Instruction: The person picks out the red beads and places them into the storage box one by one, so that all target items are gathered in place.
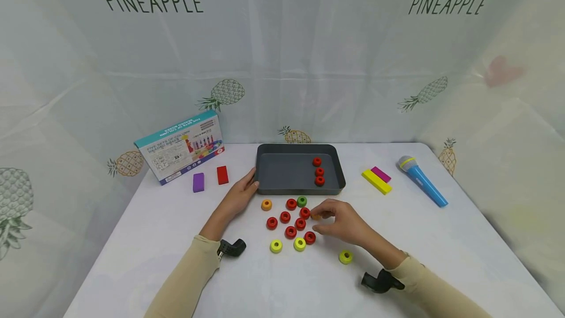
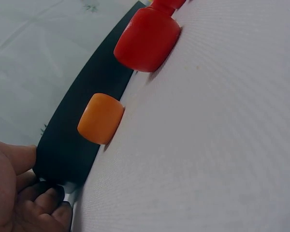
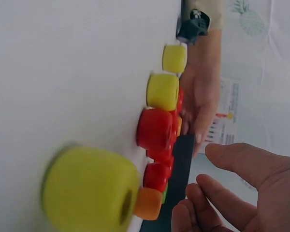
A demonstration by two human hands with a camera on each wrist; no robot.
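Note:
At the front left corner of a dark grey tray [image 1: 282, 173], my left hand [image 1: 240, 193] grips the edge, thumb on the outer wall and fingers curled at its lower side in the left wrist view. Three red beads [image 1: 319, 172] stand in a column in the tray's right part. My right hand [image 1: 340, 222] hovers over the right side of the loose beads, thumb and fingers apart with nothing between them. Partly hidden by its fingertips is an orange bead [image 3: 148, 203]. Several red beads [image 1: 290, 232], a green bead [image 1: 302, 201] and another orange bead [image 1: 267, 204] lie before the tray.
Three yellow beads [image 1: 346, 257] lie nearer the front. Left of the tray are a purple block [image 1: 198, 182], a red block [image 1: 222, 175] and a printed box [image 1: 183, 146]. On the right lie a yellow block [image 1: 376, 182], a magenta block [image 1: 381, 174] and a blue microphone [image 1: 425, 185].

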